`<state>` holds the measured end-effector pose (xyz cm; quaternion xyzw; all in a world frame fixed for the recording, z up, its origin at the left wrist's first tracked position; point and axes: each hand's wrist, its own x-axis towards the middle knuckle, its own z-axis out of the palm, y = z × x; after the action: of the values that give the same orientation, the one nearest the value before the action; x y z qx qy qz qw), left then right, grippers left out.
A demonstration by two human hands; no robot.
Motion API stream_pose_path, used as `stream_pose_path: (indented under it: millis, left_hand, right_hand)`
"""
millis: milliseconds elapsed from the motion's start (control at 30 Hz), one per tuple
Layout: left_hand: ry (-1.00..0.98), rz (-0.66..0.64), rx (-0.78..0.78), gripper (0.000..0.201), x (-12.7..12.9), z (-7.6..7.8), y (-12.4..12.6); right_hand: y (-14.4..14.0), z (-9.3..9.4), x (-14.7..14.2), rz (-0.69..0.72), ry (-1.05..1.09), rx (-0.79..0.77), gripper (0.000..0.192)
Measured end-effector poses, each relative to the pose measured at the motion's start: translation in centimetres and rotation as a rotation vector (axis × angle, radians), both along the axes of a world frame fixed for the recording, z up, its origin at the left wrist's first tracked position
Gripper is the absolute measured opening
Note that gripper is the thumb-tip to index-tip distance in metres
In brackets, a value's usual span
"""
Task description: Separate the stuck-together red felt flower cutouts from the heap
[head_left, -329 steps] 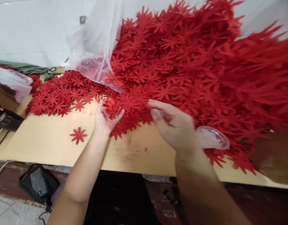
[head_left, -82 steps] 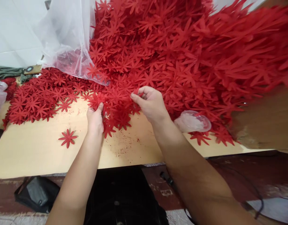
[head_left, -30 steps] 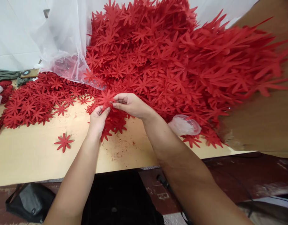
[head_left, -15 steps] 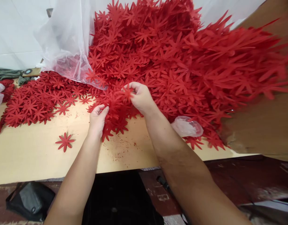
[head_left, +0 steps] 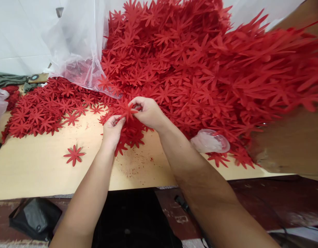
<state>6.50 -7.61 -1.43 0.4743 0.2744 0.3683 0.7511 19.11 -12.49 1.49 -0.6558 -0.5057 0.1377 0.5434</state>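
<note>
Between my two hands is a red flower-shaped cutout [head_left: 128, 111] with narrow petals. My left hand [head_left: 113, 129] pinches its lower left petal between thumb and finger. My right hand [head_left: 146, 112] grips the same cutout from the right, fingers curled. Just behind and below them lies a big heap of similar red cutouts [head_left: 169, 65], which spreads to the back and right. One single red cutout [head_left: 74, 155] lies flat on the table [head_left: 97, 172], left of my left forearm.
A lower pile of red cutouts [head_left: 37, 113] covers the table's left side. A clear plastic bag [head_left: 78, 51] stands at the back. Near my right forearm sits a clear plastic cup [head_left: 210, 141]. Brown cardboard [head_left: 288, 144] borders the right. A black bag [head_left: 36, 218] is below the table edge.
My right hand has moved left and slightly down with the cutout, bringing it to my left hand, which now pinches a petal. The whole view has shifted slightly.
</note>
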Motion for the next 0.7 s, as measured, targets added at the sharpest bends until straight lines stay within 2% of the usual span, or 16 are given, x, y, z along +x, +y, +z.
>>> stream_pose_path:
  millis: [200, 333, 467, 633, 700]
  left_hand:
    - [0.04, 0.114, -0.019, 0.007, -0.2, 0.3, 0.3]
    - [0.057, 0.112, -0.033, 0.007, -0.2, 0.2, 0.3]
    - [0.02, 0.064, -0.023, 0.01, -0.2, 0.0, 0.1]
    - [0.033, -0.045, 0.046, 0.031, 0.1, -0.1, -0.1]
    - [0.038, -0.058, 0.051, 0.022, 0.2, -0.1, -0.2]
  right_hand:
    - [0.4, -0.4, 2.9, -0.305, 0.019, 0.154, 0.006]
    - [0.6, -0.8, 4.0, -0.357, -0.004, 0.16, 0.013]
    - [0.3, -0.4, 2.6, -0.235, -0.024, 0.124, 0.012]
    - [-0.8, 0.6, 0.0, 0.101, -0.039, -0.036, 0.009]
    - [-1.1, 1.0, -0.6, 0.171, -0.033, -0.074, 0.009]
